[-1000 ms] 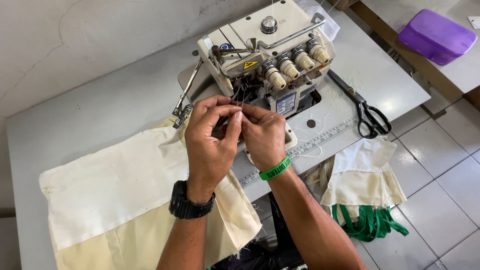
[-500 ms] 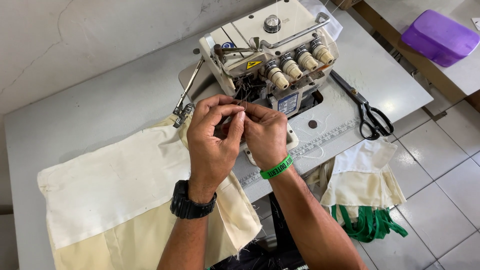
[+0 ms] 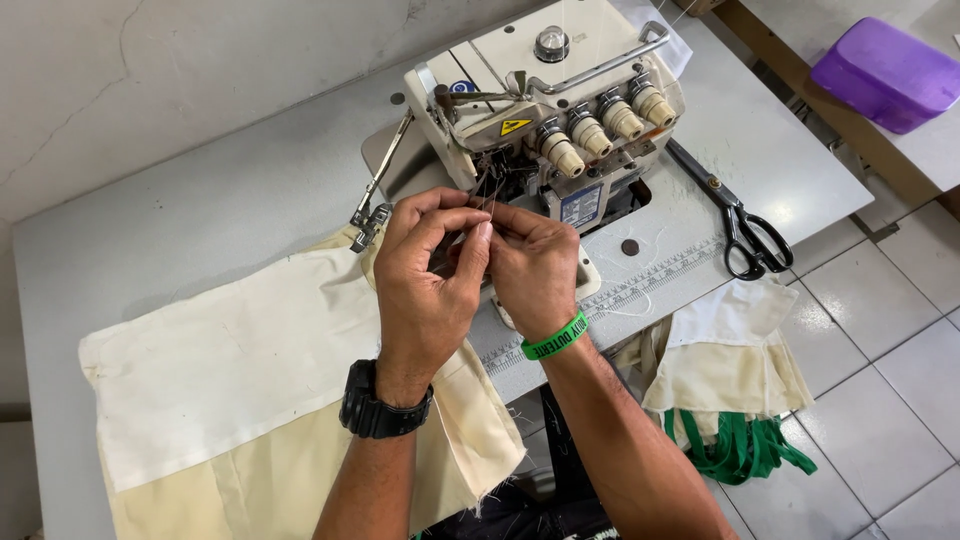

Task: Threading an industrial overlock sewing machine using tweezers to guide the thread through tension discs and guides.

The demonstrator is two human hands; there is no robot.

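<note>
- Head view: the left hand (image 3: 425, 290) and the right hand (image 3: 535, 270) meet at the middle of the grey bench (image 3: 200, 190), fingertips pinched together on thin threads (image 3: 488, 195) that run up at 12 o'clock into the sewing machine (image 3: 545, 110).
- Both sets of fingers are closed tight around the threads; whether anything else is gripped cannot be told.
- A small yellow triangular warning label (image 3: 514, 127) sits on the machine's front, with a blue-and-white rectangular plate (image 3: 582, 205) lower down.
- Cream cloth (image 3: 230, 370) lies at 8 o'clock of the hands, partly under the left wrist.
- Black-handled scissors (image 3: 740, 220) rest at 3 o'clock.
- A purple box (image 3: 880, 70) stands at 2 o'clock, well apart.
- Green straps (image 3: 735, 450) hang at 4 o'clock below the bench edge.
</note>
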